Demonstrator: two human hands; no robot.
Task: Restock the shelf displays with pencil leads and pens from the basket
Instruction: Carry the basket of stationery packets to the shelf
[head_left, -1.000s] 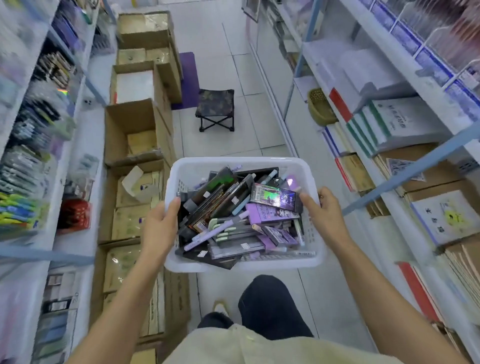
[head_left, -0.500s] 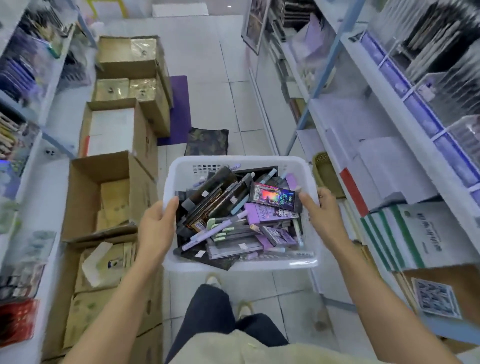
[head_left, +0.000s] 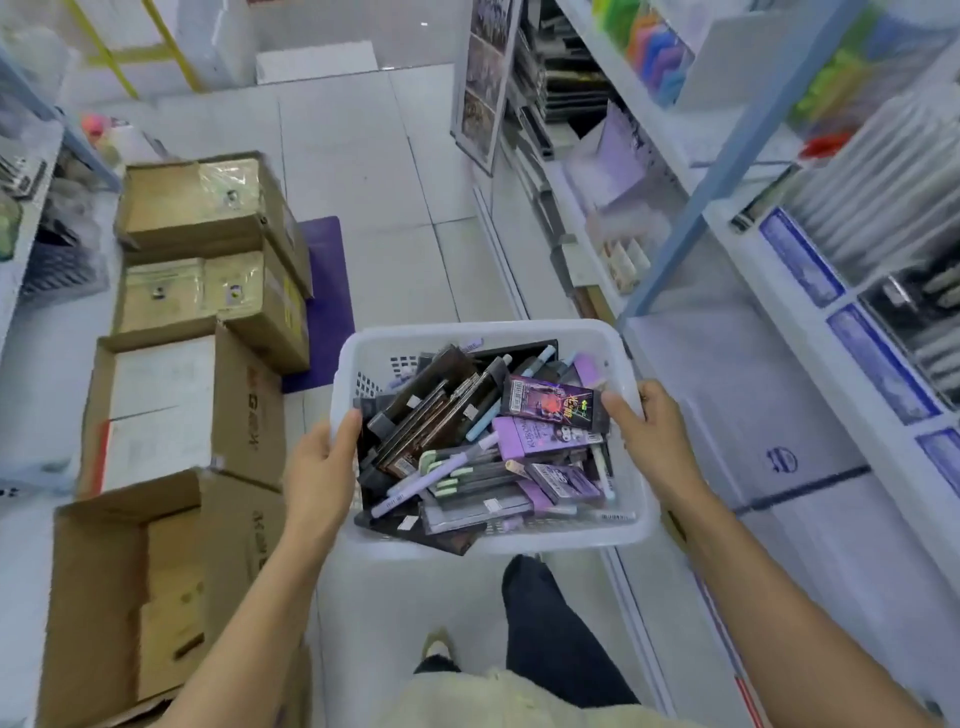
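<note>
Carried further down the shop aisle over the last second, and still clasped at both sides of the white basket. Curled over the left rim with the left grip, thumb hooked inside. Curled over the right rim with the right grip, thumb likewise inside and possibly brushing a shiny dark pack; too close to tell. Held roughly level above the tiled floor and a dark trouser leg.

Gone past the folding stool seen a moment ago and drawn up alongside the right-hand shelf, now larger in view, with blue labels along its front edge and blurred rows of pale stock behind. Flanked on the left by open cardboard boxes and a purple mat.

Not yet unloaded, judging by the same heap, with lilac pens slantwise near the middle, purple lead packs toward the right and near edges, and dark flat boxes stacked against the left wall beside the left thumb. Probably still the approach leg of the job, with stocking yet to start. Likely to call for freeing one grip first, or for setting the basket down.

Heaped between the two grips rather than held in either, and within easy reach of both thumbs.
</note>
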